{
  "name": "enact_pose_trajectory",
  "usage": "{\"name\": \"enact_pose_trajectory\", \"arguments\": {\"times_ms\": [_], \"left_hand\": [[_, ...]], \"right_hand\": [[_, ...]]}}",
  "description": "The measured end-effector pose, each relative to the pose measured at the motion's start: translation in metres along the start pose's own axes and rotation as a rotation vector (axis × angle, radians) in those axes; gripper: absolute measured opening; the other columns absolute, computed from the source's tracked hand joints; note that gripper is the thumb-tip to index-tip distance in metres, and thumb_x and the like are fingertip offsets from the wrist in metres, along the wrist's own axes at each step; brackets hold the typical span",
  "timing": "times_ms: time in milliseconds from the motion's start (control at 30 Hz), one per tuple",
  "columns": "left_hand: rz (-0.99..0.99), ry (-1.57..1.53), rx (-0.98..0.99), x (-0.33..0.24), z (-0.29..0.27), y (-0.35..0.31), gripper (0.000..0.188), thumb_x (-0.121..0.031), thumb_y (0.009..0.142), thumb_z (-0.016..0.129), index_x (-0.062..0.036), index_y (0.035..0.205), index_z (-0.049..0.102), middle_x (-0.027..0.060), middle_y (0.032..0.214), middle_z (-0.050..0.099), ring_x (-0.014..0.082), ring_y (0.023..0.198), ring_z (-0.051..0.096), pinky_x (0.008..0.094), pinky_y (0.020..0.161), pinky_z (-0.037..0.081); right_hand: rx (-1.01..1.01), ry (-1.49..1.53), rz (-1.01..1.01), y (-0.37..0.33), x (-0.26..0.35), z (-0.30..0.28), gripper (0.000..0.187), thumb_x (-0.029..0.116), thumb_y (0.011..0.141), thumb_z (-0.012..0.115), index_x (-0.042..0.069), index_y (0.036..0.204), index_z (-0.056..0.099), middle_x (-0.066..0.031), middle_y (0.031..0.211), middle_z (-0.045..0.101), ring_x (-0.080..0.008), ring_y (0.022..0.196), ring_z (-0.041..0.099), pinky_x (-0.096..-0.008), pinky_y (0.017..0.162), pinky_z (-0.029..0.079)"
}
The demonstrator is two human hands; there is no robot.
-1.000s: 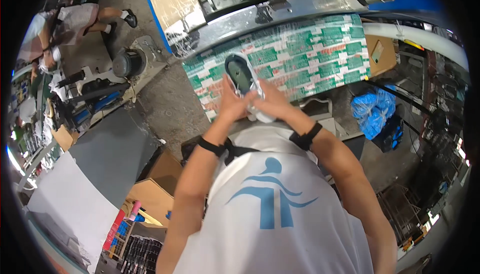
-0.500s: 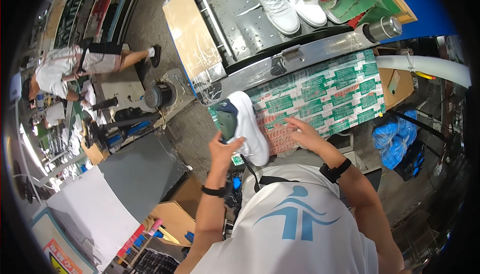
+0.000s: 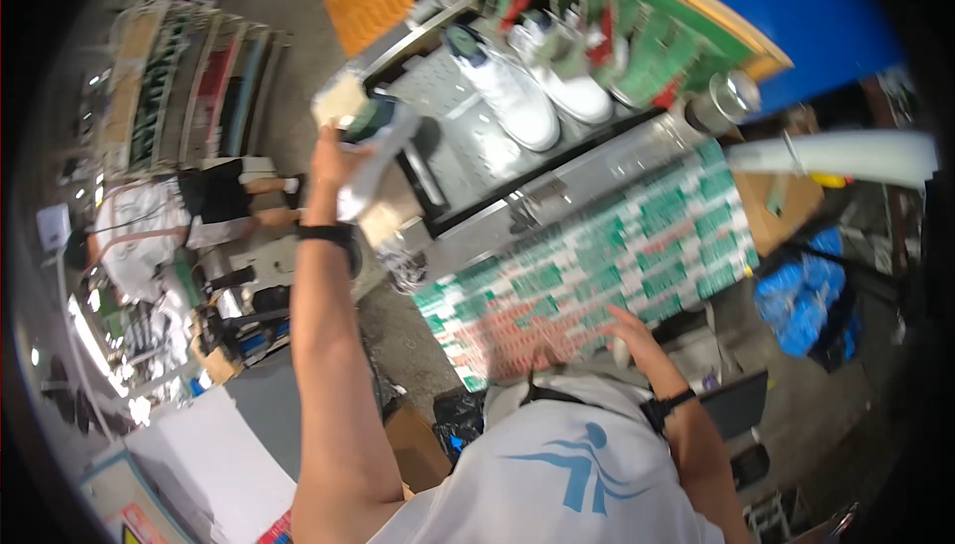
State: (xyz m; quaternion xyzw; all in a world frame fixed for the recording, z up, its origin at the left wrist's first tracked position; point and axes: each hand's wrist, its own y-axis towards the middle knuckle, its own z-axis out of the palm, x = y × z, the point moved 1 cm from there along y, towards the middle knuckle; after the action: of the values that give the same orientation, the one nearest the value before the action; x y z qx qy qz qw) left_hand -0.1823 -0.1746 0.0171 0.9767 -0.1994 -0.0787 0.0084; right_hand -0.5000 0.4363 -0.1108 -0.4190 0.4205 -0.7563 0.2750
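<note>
- Left hand (image 3: pixel 338 163) holds the white sneaker (image 3: pixel 384 153), upper left.
- It moved up from the green-and-white table (image 3: pixel 597 261); work is now by the metal tray (image 3: pixel 460 161).
- Right hand (image 3: pixel 639 341), lower right, looks empty, fingers apart.

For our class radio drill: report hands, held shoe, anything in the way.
Left hand: gripping white shoe. Right hand: open, off the shoe. Possible obstacles: other white shoes on metal tray.

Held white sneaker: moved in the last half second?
Yes, forward and left: the left hand has carried the held white sneaker from over the left end of the green-and-white patterned panel to over the tan panel.
</note>
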Motion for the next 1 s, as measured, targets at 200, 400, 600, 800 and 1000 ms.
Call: {"name": "enact_pose_trajectory", "arguments": {"times_ms": [200, 400, 600, 800, 1000], "left_hand": [[-0.087, -0.475, 0.014, -0.223, 0.108, -0.033, 0.081, -0.042, 0.081, 0.095, 0.0077, 0.135, 0.061, 0.0310, 0.137, 0.068, 0.0465, 0.132, 0.063, 0.0497, 0.112, 0.051], [-0.603, -0.725, -0.055, -0.275, 0.185, 0.040, 0.092, -0.039, 0.077, 0.100, 0.0090, 0.139, 0.052, 0.0272, 0.137, 0.067, 0.0372, 0.124, 0.069, 0.0455, 0.103, 0.057], [-0.382, -1.368, 0.025, -0.206, 0.172, 0.050, 0.047, -0.013, 0.087, 0.091, -0.0051, 0.127, 0.067, 0.0060, 0.113, 0.076, 0.0195, 0.099, 0.073, 0.0372, 0.085, 0.060], [-0.541, -1.781, 0.300, -0.184, 0.069, -0.051, 0.042, -0.028, 0.104, 0.071, -0.0056, 0.139, 0.063, 0.0056, 0.120, 0.074, 0.0189, 0.104, 0.074, 0.0358, 0.086, 0.063], [-0.568, -1.699, 0.414, -0.150, 0.005, -0.291, 0.075, -0.008, 0.091, 0.083, -0.0030, 0.156, 0.044, 0.0131, 0.141, 0.067, 0.0247, 0.127, 0.068, 0.0428, 0.107, 0.059]], "right_hand": [[-0.061, 0.176, 0.032, 0.007, -0.007, -0.026, 0.085, 0.019, 0.094, 0.065, 0.001, 0.171, 0.034, -0.0177, 0.120, 0.073, -0.0233, 0.090, 0.072, -0.0375, 0.078, 0.059], [-0.019, 0.167, 0.021, -0.005, -0.026, -0.047, 0.082, 0.021, 0.097, 0.058, 0.003, 0.173, 0.031, -0.0155, 0.104, 0.075, -0.0248, 0.089, 0.074, -0.0382, 0.078, 0.059], [-0.070, 0.247, 0.088, -0.014, -0.031, -0.048, 0.091, 0.024, 0.095, 0.067, -0.003, 0.172, 0.027, -0.0142, 0.095, 0.074, -0.0241, 0.086, 0.073, -0.0378, 0.079, 0.058], [-0.005, 0.185, 0.058, -0.008, -0.037, -0.050, 0.093, 0.023, 0.097, 0.065, -0.004, 0.173, 0.020, -0.0111, 0.095, 0.074, -0.0219, 0.085, 0.071, -0.0357, 0.078, 0.058], [0.020, 0.102, -0.051, 0.015, -0.046, -0.027, 0.035, 0.038, 0.109, 0.058, 0.004, 0.116, 0.063, -0.0113, 0.093, 0.073, -0.0224, 0.084, 0.070, -0.0389, 0.080, 0.057]]}}
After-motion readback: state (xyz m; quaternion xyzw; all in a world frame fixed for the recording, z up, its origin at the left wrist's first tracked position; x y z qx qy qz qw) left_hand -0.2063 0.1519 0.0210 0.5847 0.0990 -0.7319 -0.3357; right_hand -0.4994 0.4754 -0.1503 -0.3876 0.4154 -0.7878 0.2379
